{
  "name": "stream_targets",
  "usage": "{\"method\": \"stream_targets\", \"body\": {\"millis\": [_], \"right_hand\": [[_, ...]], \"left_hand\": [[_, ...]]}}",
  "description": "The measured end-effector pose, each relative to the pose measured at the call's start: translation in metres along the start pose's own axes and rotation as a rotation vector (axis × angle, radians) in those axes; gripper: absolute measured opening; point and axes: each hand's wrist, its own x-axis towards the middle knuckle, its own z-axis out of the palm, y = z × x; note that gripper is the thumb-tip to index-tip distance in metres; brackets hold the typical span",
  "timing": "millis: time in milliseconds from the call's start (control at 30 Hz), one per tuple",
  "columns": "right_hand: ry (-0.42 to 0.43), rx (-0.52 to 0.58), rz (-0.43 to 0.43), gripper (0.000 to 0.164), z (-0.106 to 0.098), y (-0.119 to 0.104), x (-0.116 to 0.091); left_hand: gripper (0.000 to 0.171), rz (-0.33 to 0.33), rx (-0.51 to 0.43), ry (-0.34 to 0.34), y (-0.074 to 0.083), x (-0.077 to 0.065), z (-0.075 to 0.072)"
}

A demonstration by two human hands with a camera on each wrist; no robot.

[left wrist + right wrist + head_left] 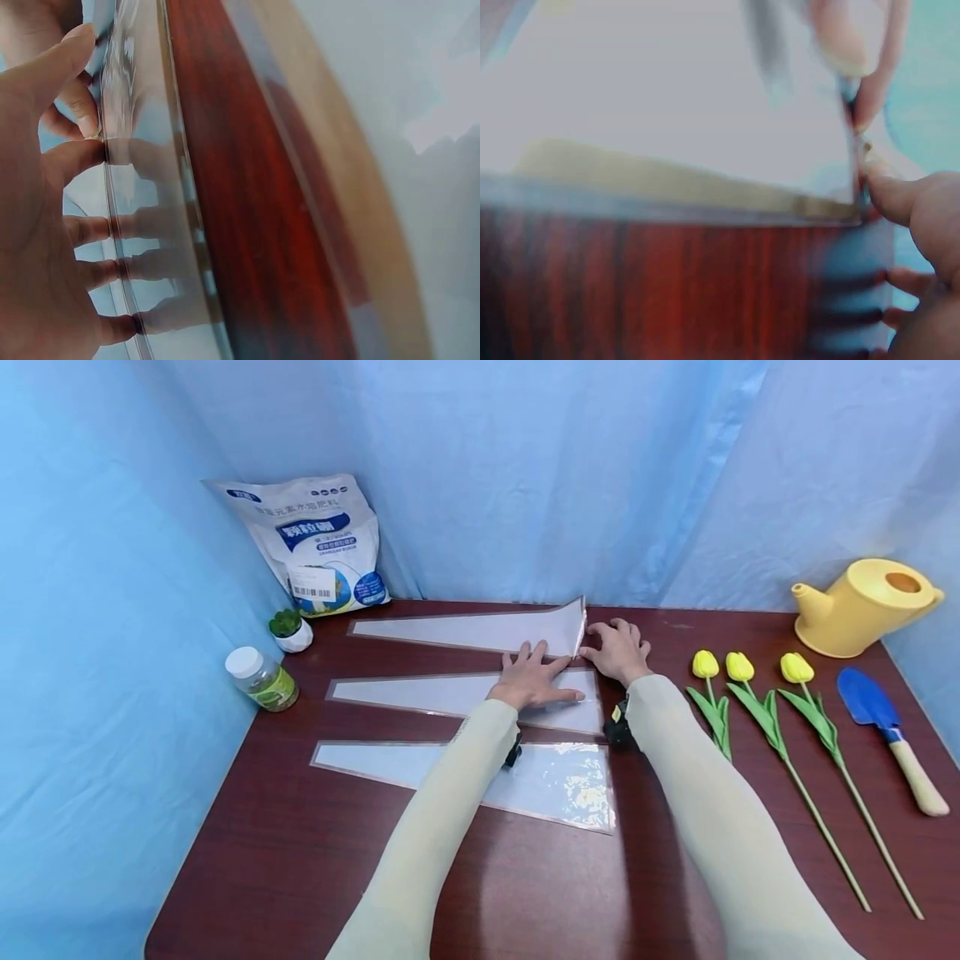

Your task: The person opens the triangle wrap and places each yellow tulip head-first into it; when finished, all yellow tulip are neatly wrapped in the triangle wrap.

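My left hand (534,681) spreads its fingers over the near edge of the farthest tapering white sheet (465,628), which has a clear border. In the left wrist view its fingertips (94,226) touch a glossy clear-edged surface. The sheet's wide right end is bent upward, its far corner off the table. Just right of that end rests my right hand (618,650), fingers bent and spread apart. The right wrist view is blurred; a digit (889,196) lies against the sheet's corner. Two similar sheets, a middle one (420,693) and a near one (547,785), lie flat below.
A white printed bag (322,539), small potted plant (292,631) and white-lidded jar (262,679) stand at left. On the right are a yellow watering can (855,610), three yellow tulips (772,727) and a blue trowel (866,697). Blue curtains (510,477) border the dark-red table (300,860).
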Motion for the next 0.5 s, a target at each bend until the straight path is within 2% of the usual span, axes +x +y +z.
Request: {"method": "stream_targets", "body": {"millis": [133, 233, 300, 400, 500], "right_hand": [[-0.057, 0.122, -0.062, 0.060, -0.008, -0.002, 0.004], [-0.100, 0.306, -0.054, 0.063, -0.015, -0.007, 0.005], [-0.130, 0.439, -0.026, 0.059, -0.019, -0.010, 0.004], [-0.154, 0.567, 0.024, 0.055, -0.021, -0.014, 0.003], [-0.169, 0.617, 0.043, 0.063, -0.022, -0.016, 0.003]], "left_hand": [[0.081, 0.006, 0.013, 0.012, 0.001, 0.001, -0.001], [0.079, 0.005, 0.013, 0.020, 0.001, 0.002, -0.003], [0.078, 0.003, -0.005, 0.020, 0.001, 0.003, -0.004], [0.074, 0.009, -0.075, 0.018, 0.002, 0.005, -0.008], [0.069, 0.004, -0.185, 0.045, 0.003, 0.008, -0.012]]}}
